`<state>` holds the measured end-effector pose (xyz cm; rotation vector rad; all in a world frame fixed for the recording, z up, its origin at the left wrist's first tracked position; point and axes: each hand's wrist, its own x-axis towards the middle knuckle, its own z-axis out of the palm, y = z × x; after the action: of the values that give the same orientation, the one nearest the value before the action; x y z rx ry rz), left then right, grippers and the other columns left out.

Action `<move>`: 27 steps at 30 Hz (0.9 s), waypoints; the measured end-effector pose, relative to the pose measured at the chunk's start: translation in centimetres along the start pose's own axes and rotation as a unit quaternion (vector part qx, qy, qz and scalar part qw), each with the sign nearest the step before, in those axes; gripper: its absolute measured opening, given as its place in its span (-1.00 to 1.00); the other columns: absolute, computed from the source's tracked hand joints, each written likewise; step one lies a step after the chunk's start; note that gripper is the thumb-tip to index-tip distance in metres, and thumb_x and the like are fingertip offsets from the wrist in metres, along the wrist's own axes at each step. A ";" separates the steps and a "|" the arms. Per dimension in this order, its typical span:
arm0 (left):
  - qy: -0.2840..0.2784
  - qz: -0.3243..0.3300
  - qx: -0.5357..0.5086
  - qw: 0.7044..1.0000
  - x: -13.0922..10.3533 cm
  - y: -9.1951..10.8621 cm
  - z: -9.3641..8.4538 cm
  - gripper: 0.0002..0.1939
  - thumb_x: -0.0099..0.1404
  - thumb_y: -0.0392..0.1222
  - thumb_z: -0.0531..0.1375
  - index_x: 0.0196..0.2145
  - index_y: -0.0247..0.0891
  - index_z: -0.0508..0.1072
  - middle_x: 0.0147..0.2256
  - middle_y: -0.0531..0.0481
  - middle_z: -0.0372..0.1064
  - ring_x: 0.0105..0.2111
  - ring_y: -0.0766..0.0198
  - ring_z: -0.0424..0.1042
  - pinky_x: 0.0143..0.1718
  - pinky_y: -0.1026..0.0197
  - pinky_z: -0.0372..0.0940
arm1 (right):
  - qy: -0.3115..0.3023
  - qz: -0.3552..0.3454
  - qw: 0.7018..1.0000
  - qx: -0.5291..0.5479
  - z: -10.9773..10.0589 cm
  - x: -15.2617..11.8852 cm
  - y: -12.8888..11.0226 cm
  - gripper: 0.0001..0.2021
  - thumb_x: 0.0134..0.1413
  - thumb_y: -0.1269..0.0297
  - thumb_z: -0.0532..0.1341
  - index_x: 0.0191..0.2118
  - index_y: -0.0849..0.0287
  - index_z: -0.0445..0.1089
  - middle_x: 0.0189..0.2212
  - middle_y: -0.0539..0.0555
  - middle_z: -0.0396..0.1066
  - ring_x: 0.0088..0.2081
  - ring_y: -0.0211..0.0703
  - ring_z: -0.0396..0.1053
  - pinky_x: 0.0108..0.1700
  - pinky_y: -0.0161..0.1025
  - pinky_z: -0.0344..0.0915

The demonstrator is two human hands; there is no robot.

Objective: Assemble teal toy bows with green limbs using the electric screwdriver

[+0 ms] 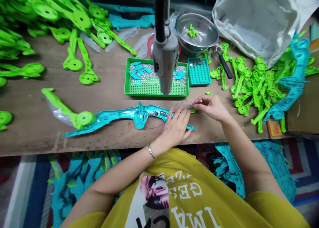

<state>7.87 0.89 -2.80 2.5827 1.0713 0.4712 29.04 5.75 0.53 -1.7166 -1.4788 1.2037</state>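
Note:
A long blue plastic bow-shaped shell (117,115) lies across the table in front of me, its inside facing up. Thin wires run along it, and small metal parts sit near its middle. My left hand (175,126) lies flat with fingers stretched over the shell's right end. Just right of the shell, my right hand (210,106) pinches a thin wire (183,103) that loops up from it. At the shell's left end a green plastic limb (84,119) is attached, with clear plastic film beside it.
A grey powered screwdriver (165,62) hangs above a green tray (157,92) of screws and blue pieces. Behind stand a small teal tray (199,78) and a metal bowl (196,42). Green parts (251,82) pile up at right, more green limbs (50,12) at left.

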 end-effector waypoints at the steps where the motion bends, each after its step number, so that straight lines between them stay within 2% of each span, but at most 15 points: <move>1: -0.004 0.005 -0.002 1.000 -0.4 -0.1 -0.2 -0.36 0.42 0.00 0.16 0.31 -0.47 0.26 0.27 -0.36 0.31 0.34 -0.16 0.20 0.42 -0.31 -0.07 | -0.020 0.005 1.000 0.007 -0.2 -0.1 0.0 -0.83 -0.08 0.23 0.37 -0.38 0.24 0.56 -0.45 0.08 0.57 -0.42 -0.20 0.44 -0.32 -0.23 0.38; 6: -0.046 0.040 -0.037 0.997 -2.9 -0.5 -1.7 -0.35 0.37 -0.02 0.21 0.31 -0.40 0.28 0.25 -0.29 0.35 0.34 -0.16 0.20 0.44 -0.33 -0.15 | -0.136 0.026 0.990 0.019 -0.5 -0.9 -0.1 -0.81 -0.08 0.19 0.39 -0.37 0.20 0.54 -0.45 0.07 0.58 -0.41 -0.17 0.49 -0.31 -0.23 0.43; 9: -0.056 0.050 -0.033 0.997 -4.0 0.0 -2.1 -0.30 0.37 0.09 0.22 0.32 -0.40 0.27 0.29 -0.31 0.29 0.38 -0.19 0.12 0.44 -0.38 -0.22 | -0.197 -0.011 0.980 0.010 -0.3 -1.4 -0.3 -0.82 -0.03 0.23 0.37 -0.28 0.18 0.52 -0.38 0.07 0.61 -0.32 -0.14 0.55 -0.21 -0.21 0.47; 13: -0.051 0.058 -0.003 0.997 -4.3 0.6 -1.7 -0.26 0.35 0.21 0.23 0.27 -0.39 0.32 0.31 -0.37 0.24 0.36 -0.23 0.13 0.40 -0.39 -0.12 | -0.236 -0.060 0.970 -0.010 0.1 -1.6 -0.4 -0.83 0.02 0.30 0.33 -0.23 0.17 0.44 -0.34 0.06 0.59 -0.28 -0.13 0.58 -0.17 -0.20 0.48; 18: -0.054 0.053 -0.004 0.997 -4.0 0.7 -1.1 -0.37 0.34 0.18 0.26 0.18 -0.33 0.40 0.24 -0.30 0.34 0.32 -0.18 0.20 0.39 -0.31 -0.02 | -0.246 -0.082 0.964 -0.059 0.3 -1.8 -0.2 -0.89 0.04 0.35 0.29 -0.25 0.16 0.42 -0.33 0.05 0.60 -0.30 -0.17 0.57 -0.21 -0.24 0.45; 27: -0.072 0.050 0.008 0.996 -3.7 0.8 -1.5 -0.39 0.33 0.16 0.25 0.22 -0.22 0.40 0.21 -0.28 0.36 0.28 -0.19 0.23 0.35 -0.32 0.03 | -0.215 -0.121 0.957 -0.152 0.7 -1.8 -0.3 -0.90 0.05 0.42 0.28 -0.26 0.15 0.46 -0.35 0.00 0.60 -0.35 -0.23 0.52 -0.25 -0.30 0.35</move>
<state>5.24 -2.09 -1.80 2.6476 0.9057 0.2953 28.27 3.94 0.94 -1.4496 -2.1650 1.3226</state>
